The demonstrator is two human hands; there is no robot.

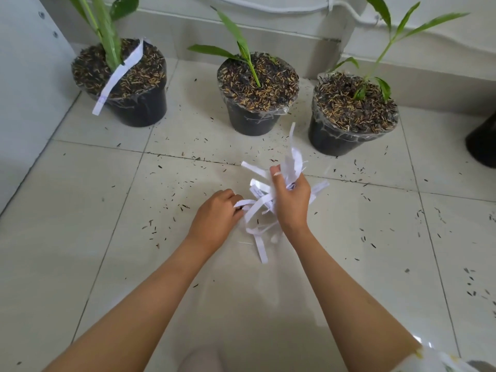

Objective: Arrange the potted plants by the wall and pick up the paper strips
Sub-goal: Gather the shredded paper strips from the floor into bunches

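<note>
While the three pots sat lined up along the wall, the person was crouched over the tiled floor (80, 210) gathering paper. Their right hand (291, 200) had its fingers clamped round a messy bunch of paper strips (268, 200), held up off the tiles, I'd guess so the loose ends wouldn't scatter again. The left hand (217, 216) was right beside it with fingers pinched together on one strip from the same bunch, probably feeding it in or tidying the tails. One long strip (118, 73) lay across the soil of the left pot (139, 108) and hung over its rim, so that one wasn't collected yet. The middle pot (255, 122) and right pot (338, 140) looked clear of paper, and all three seemed fairly evenly spaced, so the arranging part looked mostly done to me. Bits of husk were sprinkled all over the floor. Couldn't read the print on the strips, too small. Something dark (483, 146) at the right edge was cut off, maybe a fourth pot, couldn't tell, and a patterned thing bottom right was chopped off too.
</note>
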